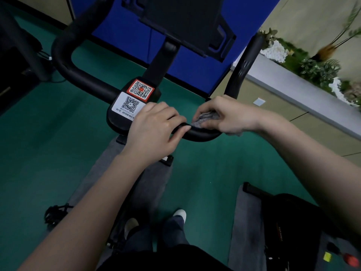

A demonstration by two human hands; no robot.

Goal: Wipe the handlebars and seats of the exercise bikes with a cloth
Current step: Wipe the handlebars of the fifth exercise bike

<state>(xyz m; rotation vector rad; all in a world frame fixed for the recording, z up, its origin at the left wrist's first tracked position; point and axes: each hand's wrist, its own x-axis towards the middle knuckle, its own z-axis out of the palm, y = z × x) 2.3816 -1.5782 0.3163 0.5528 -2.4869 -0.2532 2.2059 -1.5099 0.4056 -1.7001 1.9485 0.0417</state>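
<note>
The exercise bike's black handlebar (pixel 66 63) loops from the left, across the middle and up on the right. Two QR-code stickers (pixel 134 98) sit on its centre block. My left hand (pixel 156 128) grips the near bar just right of the stickers. My right hand (pixel 228 116) presses a crumpled grey cloth (pixel 205 119) onto the bar's right bend, close to my left fingertips. A black screen mount (pixel 187 24) rises behind the handlebar. No seat is in view.
Green floor (pixel 48 153) lies below, with a blue panel (pixel 127 20) behind the bike. A planter ledge with plants (pixel 312 69) runs along the right. Another machine with a red knob (pixel 293 231) stands at the lower right, a black pedal (pixel 52 214) at the lower left. My feet show at the bottom centre.
</note>
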